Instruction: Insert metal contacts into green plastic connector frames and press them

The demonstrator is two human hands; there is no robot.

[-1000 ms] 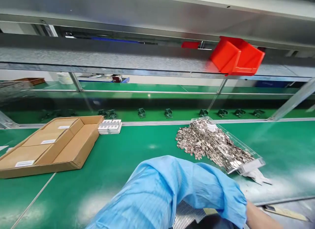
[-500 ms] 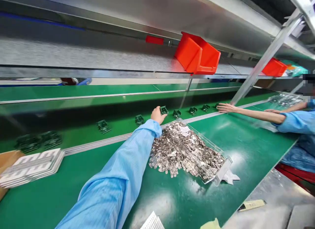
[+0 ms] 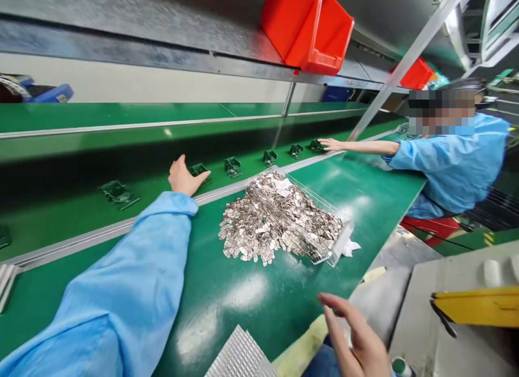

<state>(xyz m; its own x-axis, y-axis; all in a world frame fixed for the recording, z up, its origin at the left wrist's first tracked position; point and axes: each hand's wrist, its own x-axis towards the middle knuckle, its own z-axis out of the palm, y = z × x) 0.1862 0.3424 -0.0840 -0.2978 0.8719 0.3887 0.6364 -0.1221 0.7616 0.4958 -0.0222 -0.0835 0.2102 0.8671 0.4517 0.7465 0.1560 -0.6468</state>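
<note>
Head view: at far left, edge of a stack of pale, flat slats (image 3: pixel 7 285) on smooth, glossy green worktop (image 3: pixel 227 290). Beyond metal edging, along the recessed green strip, a thin, jagged circuit assembly (image 3: pixel 117 194), lying well apart from the rest. Next, left hand (image 3: pixel 183 178) in crinkled blue fabric sleeve (image 3: pixel 133 279), thumb and fingers spread apart around a dark green circuit board (image 3: pixel 197 169) on the strip; cannot tell if touching. Just right, another small upright-edged board (image 3: pixel 232 167). Nearer, finely ribbed silvery sheet (image 3: pixel 241 355). Mid-bench, loose heap of small, flat, shiny metal pieces (image 3: pixel 259 225), spilling from a clear, hard-walled tray (image 3: pixel 344 237). Above, on brushed-metal shelf (image 3: pixel 227 25), smooth red plastic bin (image 3: pixel 304 31). Farther along, co-worker's hand (image 3: pixel 333 144) at a further board (image 3: pixel 315 145). Lower right, bare right hand (image 3: pixel 360 342) above bench edge, fingertips close together; cannot tell if pinching anything.
</note>
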